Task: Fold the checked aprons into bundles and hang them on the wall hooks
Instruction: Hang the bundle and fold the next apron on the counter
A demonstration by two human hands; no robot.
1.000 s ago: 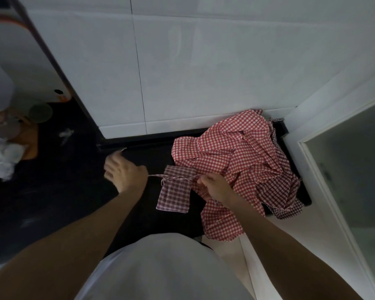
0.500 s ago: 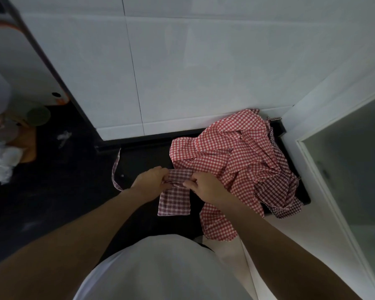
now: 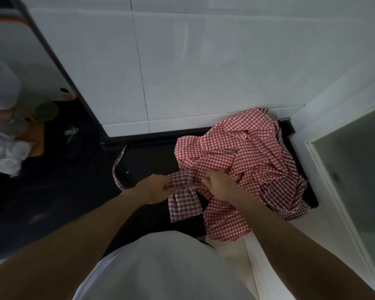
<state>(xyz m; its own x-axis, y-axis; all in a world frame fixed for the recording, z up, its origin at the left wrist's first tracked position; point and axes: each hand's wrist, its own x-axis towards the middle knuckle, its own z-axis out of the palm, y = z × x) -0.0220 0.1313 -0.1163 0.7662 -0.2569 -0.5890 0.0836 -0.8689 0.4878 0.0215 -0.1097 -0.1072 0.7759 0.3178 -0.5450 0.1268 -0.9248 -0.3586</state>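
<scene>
**Both hands grip a small checked bundle at the counter edge**

Head view: At centre frame, the left hand (image 3: 155, 190) and the right hand (image 3: 220, 187) meet over a small folded checked apron bundle (image 3: 184, 201), darker in its check than the heap beside it. The left fingers (image 3: 166, 187) are curled and pinch the bundle's upper band from the left; the right fingers (image 3: 205, 181) are curled round its other end. The lower part of the bundle hangs below the hands over the dark counter (image 3: 74, 191). A thin checked strap (image 3: 117, 169) loops up and left from the left wrist across the counter. Just right of the hands, touching the bundle, lies a crumpled pile of red checked aprons (image 3: 243, 156), filling the centre right of the frame against the white tiled wall (image 3: 204, 72). At the far left stand a blurred orange-trimmed white appliance (image 3: 20, 50) and some crumpled plastic (image 3: 4, 152). A white door frame (image 3: 333, 159) runs down the right side.
</scene>
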